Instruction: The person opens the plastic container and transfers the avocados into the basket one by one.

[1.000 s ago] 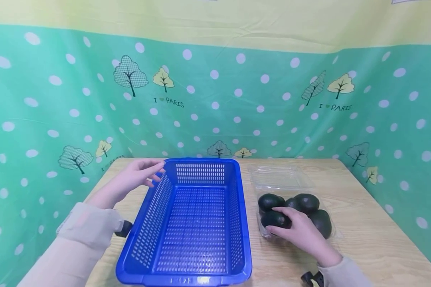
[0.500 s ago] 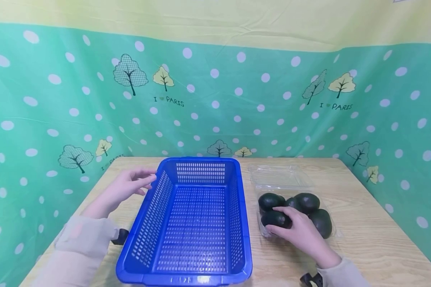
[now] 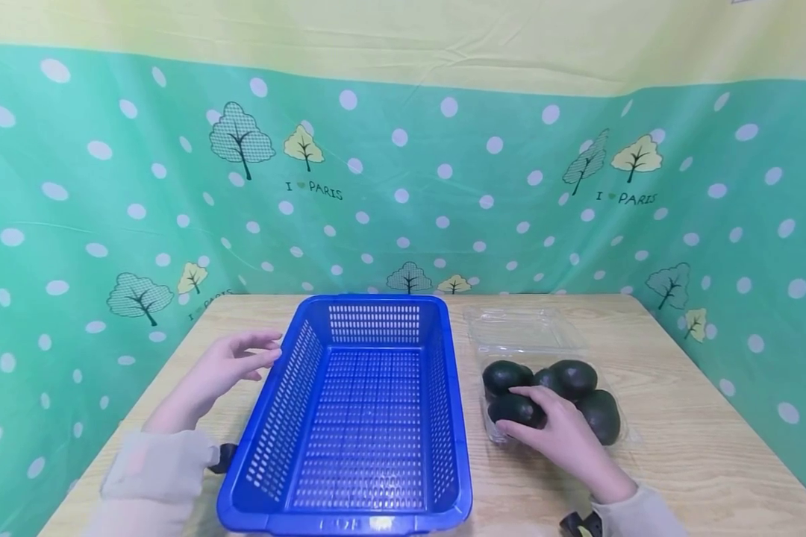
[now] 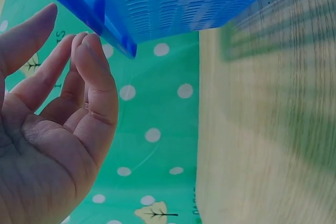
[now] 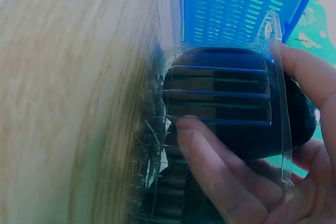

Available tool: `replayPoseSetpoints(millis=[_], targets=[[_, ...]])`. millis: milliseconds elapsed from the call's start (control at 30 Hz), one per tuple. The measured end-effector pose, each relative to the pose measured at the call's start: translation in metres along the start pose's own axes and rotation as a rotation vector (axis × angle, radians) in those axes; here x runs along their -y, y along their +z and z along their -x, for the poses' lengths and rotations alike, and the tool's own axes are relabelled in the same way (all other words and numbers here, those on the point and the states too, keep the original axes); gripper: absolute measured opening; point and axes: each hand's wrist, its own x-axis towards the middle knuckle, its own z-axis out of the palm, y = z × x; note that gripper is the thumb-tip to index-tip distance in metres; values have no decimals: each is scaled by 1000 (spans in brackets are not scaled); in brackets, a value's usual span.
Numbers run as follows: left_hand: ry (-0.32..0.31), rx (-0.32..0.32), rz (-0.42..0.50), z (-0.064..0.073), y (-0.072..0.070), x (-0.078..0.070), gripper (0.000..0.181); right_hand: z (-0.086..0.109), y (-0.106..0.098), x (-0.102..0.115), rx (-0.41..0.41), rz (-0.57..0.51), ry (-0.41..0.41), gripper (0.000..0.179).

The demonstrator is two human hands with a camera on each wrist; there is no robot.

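Observation:
Over at the right, my right hand [image 3: 567,436] grips a dark avocado [image 3: 513,410] at the near left corner of a clear plastic clamshell box [image 3: 524,332]. Several more avocados [image 3: 574,379] sit in the same box, whose lid lies folded back. The right wrist view shows that avocado [image 5: 226,95] through the ribbed plastic wall, with fingers and thumb about it. My left hand [image 3: 222,373] hovers by the left side of a blue plastic basket [image 3: 342,523], fingers loosely bent and holding nothing. In the left wrist view the left palm [image 4: 52,156] is apart from the basket's rim [image 4: 79,11].
The perforated basket stands upright left of the box, with a narrow strip of wooden table [image 3: 685,418] between them. A green dotted cloth [image 3: 403,194] closes off the back and both sides.
My left hand has drawn back from over the basket's far left rim, moving left and nearer to me. The right hand and avocado stay in place.

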Motion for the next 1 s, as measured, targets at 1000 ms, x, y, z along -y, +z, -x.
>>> replayPoseSetpoints(millis=[1000], targets=[[-92, 66, 273, -1, 10, 29, 62, -1, 2, -5, -40, -78, 11, 58]])
